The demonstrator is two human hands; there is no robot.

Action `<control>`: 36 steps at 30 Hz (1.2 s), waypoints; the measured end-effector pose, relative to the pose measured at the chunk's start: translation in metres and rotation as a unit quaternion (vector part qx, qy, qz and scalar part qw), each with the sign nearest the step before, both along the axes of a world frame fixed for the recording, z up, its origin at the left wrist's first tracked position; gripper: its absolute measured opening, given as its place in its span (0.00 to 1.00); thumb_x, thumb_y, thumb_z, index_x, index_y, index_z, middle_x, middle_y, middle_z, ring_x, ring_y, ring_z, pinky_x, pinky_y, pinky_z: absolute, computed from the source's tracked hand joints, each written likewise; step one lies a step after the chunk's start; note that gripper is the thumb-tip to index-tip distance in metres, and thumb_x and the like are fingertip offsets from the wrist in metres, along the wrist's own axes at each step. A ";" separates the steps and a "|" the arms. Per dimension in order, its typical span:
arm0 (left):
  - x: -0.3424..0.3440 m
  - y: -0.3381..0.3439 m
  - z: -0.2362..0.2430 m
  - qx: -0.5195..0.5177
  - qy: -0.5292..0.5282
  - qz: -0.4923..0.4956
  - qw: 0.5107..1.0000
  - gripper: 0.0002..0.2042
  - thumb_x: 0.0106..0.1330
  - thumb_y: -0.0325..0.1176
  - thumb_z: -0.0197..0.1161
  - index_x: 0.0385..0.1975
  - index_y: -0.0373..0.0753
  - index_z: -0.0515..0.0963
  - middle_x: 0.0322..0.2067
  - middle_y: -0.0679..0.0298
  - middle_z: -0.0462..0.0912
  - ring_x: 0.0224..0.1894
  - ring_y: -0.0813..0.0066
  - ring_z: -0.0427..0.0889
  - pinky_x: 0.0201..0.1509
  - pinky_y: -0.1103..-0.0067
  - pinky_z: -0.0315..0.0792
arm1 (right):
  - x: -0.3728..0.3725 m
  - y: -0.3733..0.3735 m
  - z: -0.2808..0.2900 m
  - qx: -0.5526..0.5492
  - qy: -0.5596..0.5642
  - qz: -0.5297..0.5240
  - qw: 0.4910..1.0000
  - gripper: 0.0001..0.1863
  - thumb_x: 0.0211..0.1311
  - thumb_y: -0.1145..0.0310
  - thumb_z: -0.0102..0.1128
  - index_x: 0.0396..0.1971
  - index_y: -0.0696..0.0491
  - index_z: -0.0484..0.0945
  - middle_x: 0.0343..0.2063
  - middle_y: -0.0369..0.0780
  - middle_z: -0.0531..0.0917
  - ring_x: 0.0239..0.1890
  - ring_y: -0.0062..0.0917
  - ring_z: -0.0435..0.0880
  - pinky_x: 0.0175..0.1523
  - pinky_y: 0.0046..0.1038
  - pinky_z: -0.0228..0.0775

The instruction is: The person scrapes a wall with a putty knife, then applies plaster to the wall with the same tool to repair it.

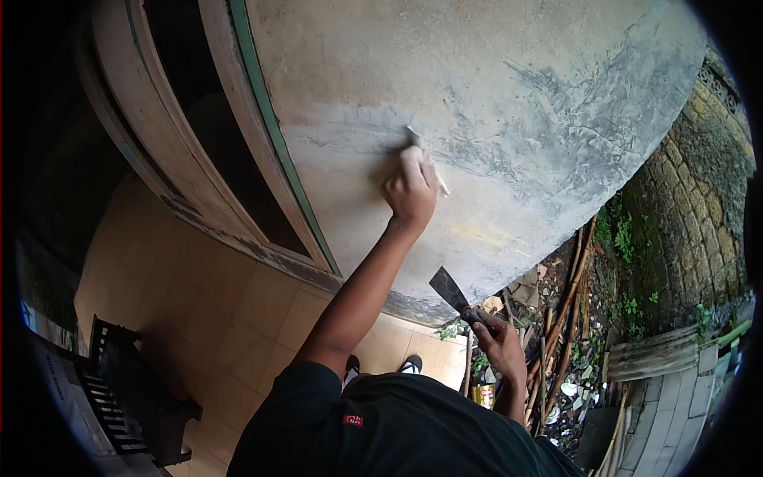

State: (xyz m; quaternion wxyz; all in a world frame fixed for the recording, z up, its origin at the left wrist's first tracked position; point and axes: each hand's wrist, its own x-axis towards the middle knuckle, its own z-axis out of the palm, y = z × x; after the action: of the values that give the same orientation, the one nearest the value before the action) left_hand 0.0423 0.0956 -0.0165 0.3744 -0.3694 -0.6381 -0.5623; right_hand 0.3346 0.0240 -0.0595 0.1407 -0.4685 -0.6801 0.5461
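Note:
My left hand (411,191) is raised to the grey, patchy plaster wall (493,103). Its fingers are closed round a thin pale flat piece (443,188), whose ends stick out past the hand and lie against the wall. Most of that piece is hidden by the fingers, so its kind does not show. Lower and to the right, my right hand (502,350) grips the dark handle of a putty knife (451,289). The knife's broad dark blade points up and left, in front of the wall's lower edge.
To the left is a wooden frame with a green edge (266,119). Below lies a tiled floor (230,318), with a dark wooden bench (147,389) at lower left. Bamboo poles (568,318) and rubble lie right of the wall, beside a mossy stone wall (683,215).

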 end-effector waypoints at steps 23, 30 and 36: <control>0.072 0.035 0.070 0.050 0.149 -0.131 0.979 0.04 0.64 0.31 0.60 0.36 0.41 0.75 0.20 0.61 0.81 0.21 0.67 0.81 0.24 0.73 0.74 | 0.022 -0.026 0.008 0.017 0.038 -0.077 0.996 0.19 0.65 0.67 0.57 0.54 0.56 0.76 0.19 0.30 0.72 0.20 0.12 0.63 0.26 0.19 0.57; -0.057 -0.025 0.067 0.054 -0.106 0.072 0.990 0.06 0.68 0.36 0.56 0.39 0.42 0.72 0.30 0.58 0.83 0.33 0.55 0.84 0.34 0.64 0.75 | 0.040 -0.042 0.009 0.078 0.037 -0.125 0.988 0.17 0.64 0.69 0.57 0.52 0.57 0.77 0.24 0.29 0.77 0.22 0.11 0.66 0.27 0.17 0.59; -0.113 -0.061 -0.053 -0.041 -0.161 0.151 0.975 0.10 0.70 0.40 0.53 0.42 0.41 0.69 0.30 0.54 0.83 0.32 0.50 0.82 0.29 0.60 0.73 | 0.034 -0.066 0.016 0.097 0.042 -0.159 0.982 0.19 0.64 0.69 0.58 0.53 0.59 0.76 0.29 0.35 0.81 0.29 0.13 0.71 0.36 0.19 0.66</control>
State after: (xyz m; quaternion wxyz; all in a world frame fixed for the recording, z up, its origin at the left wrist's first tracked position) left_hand -0.0710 0.0345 -0.0697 0.3318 -0.1890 -0.7610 -0.5244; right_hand 0.3683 -0.0419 -0.0434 0.2992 -0.5312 -0.6402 0.4674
